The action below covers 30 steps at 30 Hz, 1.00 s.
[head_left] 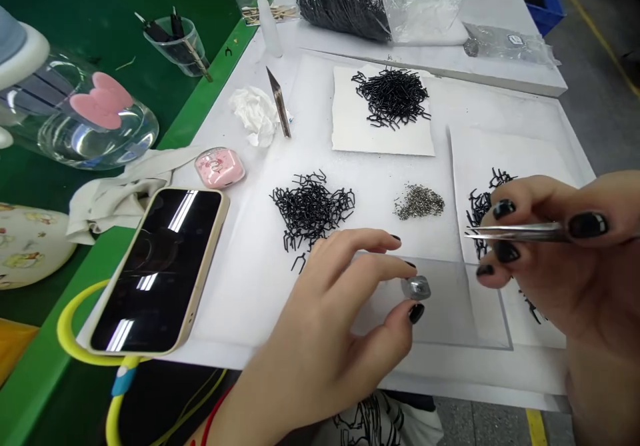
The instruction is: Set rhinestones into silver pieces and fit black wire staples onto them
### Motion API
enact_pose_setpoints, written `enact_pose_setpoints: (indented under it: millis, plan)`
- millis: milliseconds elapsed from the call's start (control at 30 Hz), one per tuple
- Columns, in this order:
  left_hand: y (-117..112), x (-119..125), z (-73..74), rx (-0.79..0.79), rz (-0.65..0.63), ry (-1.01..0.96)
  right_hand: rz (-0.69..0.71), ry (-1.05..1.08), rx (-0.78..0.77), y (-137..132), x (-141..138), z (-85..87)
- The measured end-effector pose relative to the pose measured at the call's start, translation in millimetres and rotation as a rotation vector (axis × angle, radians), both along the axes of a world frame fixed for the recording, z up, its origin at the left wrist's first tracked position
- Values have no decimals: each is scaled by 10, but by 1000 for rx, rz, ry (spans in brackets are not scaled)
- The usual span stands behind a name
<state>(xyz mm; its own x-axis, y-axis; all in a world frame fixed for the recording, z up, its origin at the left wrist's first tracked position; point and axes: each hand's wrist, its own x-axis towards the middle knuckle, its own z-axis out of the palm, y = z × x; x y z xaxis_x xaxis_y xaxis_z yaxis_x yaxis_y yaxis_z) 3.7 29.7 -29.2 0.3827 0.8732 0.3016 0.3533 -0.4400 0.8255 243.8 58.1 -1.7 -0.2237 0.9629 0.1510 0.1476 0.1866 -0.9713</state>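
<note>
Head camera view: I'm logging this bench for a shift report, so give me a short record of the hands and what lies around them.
left hand: fingers around a small silver metal piece
right hand: holds metal tweezers
piles on white paper: black wire pieces, more black wire pieces, grey granules
nearby: phone in a beige case, craft knife blade, crumpled tissue, pink case
</note>
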Motion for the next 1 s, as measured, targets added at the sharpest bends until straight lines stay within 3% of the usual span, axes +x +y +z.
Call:
enact_pose_setpoints:
  millis: [233,533,1000]
  plan:
    - [4,-3,-29,-1,4,-13,-13,36,13,-101,-313,13]
    - [16,10,-35,-11,-9,-37,72,32,37,-127,-275,-2]
    - [25,14,-43,8,-11,-49,81,17,62,-103,-261,-29]
